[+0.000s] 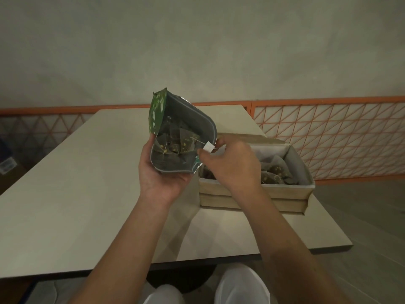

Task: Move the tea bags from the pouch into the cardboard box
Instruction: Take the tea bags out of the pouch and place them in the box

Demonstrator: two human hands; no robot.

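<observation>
While knees point(241, 288) show palely at six o'clock below the counter point(76, 194), both forearms reach up toward the centre. Left hand point(157, 172) cupped under the green pouch point(175, 132), fingers curled round its lower end, tilting the open mouth toward the viewer. Right hand point(230, 163), at three o'clock of the pouch, pinching a white paper tag point(208, 147) between thumb and forefinger; thin string point(198, 141) running taut from it to a pyramid tea bag point(186, 143) inside the pouch. Several more tea bags heaped within, so plenty left to move. Just behind the right hand, the cardboard box point(252, 194) resting on the counter's right part, paper-lined, lid open, already holding a few tea bags point(274, 172) at its right end. Judged partway through: some bags transferred, one being drawn out, a fair number waiting. Farther off, at twelve o'clock, an orange lattice rail point(328, 137) and a plain wall point(197, 51).
</observation>
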